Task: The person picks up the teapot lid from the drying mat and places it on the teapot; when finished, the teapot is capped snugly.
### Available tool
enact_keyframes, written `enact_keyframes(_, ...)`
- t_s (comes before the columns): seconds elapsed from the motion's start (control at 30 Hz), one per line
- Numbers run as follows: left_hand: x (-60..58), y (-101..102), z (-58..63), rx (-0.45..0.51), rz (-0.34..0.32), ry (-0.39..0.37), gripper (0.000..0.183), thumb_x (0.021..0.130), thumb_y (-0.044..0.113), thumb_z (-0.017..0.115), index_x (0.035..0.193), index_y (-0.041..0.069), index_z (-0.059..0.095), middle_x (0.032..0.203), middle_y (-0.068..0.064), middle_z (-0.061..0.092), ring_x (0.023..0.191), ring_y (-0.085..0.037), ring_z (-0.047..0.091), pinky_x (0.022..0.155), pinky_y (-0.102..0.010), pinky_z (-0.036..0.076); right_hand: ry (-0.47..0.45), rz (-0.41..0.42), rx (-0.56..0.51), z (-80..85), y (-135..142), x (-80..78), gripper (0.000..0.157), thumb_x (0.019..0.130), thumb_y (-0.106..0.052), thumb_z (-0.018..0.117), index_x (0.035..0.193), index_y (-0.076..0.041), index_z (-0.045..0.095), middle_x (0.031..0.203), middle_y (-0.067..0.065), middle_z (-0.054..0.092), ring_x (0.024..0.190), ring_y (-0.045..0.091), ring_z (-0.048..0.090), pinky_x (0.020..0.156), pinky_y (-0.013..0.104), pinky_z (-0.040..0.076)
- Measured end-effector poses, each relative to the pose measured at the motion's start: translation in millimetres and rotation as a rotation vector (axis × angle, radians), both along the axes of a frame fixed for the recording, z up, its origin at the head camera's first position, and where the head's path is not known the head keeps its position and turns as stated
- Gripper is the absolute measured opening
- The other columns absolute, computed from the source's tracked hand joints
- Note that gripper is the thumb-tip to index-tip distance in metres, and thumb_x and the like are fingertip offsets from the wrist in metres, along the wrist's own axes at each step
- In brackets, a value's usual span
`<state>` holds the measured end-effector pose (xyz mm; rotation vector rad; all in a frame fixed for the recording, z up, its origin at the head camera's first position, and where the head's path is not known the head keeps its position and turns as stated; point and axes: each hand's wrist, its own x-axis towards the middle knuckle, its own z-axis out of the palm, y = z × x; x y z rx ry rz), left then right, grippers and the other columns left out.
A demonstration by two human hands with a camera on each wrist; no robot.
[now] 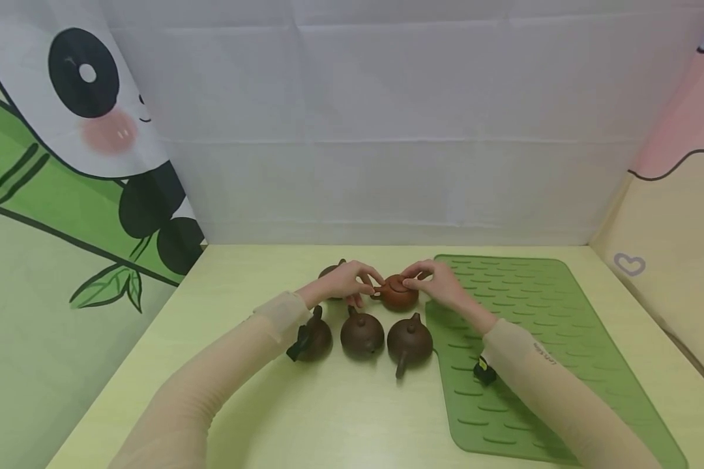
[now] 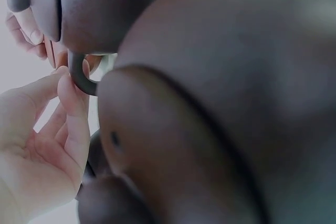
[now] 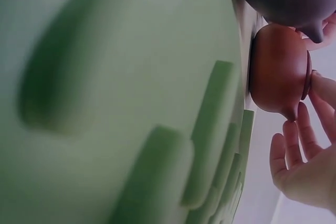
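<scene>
A reddish-brown clay teapot [image 1: 400, 296] stands at the back of the group, beside the green mat. My left hand [image 1: 351, 281] reaches it from the left and pinches its handle between thumb and fingertips. From the other side my right hand [image 1: 440, 284] holds it, thumb at the lid and fingers around the spout end. The right wrist view shows the teapot [image 3: 278, 69] sideways, fingertips right at its spout. Close to the left wrist camera, a dark brown teapot [image 2: 262, 77] fills much of the view; the left hand [image 2: 47, 135] shows past it.
Dark brown teapots stand in front: one at the left [image 1: 319, 340], one in the middle [image 1: 362, 337], one at the right [image 1: 409, 342]. Another dark teapot [image 1: 328, 270] is partly hidden behind the left hand. A ridged green mat [image 1: 516, 404] lies under the right forearm.
</scene>
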<state>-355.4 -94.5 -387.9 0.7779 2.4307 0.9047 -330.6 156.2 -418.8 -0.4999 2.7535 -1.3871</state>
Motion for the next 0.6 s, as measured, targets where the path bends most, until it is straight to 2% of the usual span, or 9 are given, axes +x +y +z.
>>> enact_keyframes(0.27,-2.0,-1,-2.7,-0.005,0.008,0.000,0.031,0.098,0.009,0.060,0.128,0.014,0.065,0.106,-0.014,0.073,0.059,-0.015,0.070,0.057,-0.033,0.060,0.034,-0.001,0.008,-3.5,-4,-2.6,0.020,0.091,-0.024,0.072,0.107,-0.014,0.074,0.109,0.009,0.071,0.101,0.027,0.063,0.084,0.037,0.051)
enact_keyframes(0.37,-1.5,0,-3.0,-0.020,0.012,0.005,0.032,0.098,0.009,0.060,0.129,0.015,0.065,0.108,-0.014,0.073,0.060,-0.015,0.070,0.059,-0.034,0.060,0.024,0.003,0.014,-2.8,-3,-2.0,0.024,0.091,-0.025,0.071,0.111,-0.013,0.072,0.111,0.010,0.070,0.103,0.028,0.063,0.085,0.039,0.051)
enact_keyframes(0.5,0.9,1,-0.8,-0.063,0.009,0.024,0.036,0.097,0.010,0.061,0.133,0.015,0.061,0.122,-0.016,0.068,0.067,-0.016,0.071,0.065,-0.040,0.061,0.051,0.028,0.068,1.8,2,0.3,0.035,0.093,-0.026,0.069,0.124,-0.010,0.066,0.118,0.014,0.069,0.109,0.031,0.062,0.090,0.046,0.052)
enact_keyframes(0.6,3.7,-1,3.8,-0.108,-0.009,0.088,0.042,0.097,0.013,0.062,0.138,0.013,0.056,0.134,-0.019,0.060,0.075,-0.020,0.072,0.072,-0.042,0.061,0.106,0.059,0.114,10.6,8,2.8,0.042,0.094,-0.025,0.068,0.132,-0.009,0.060,0.123,0.018,0.067,0.115,0.036,0.060,0.096,0.053,0.050)
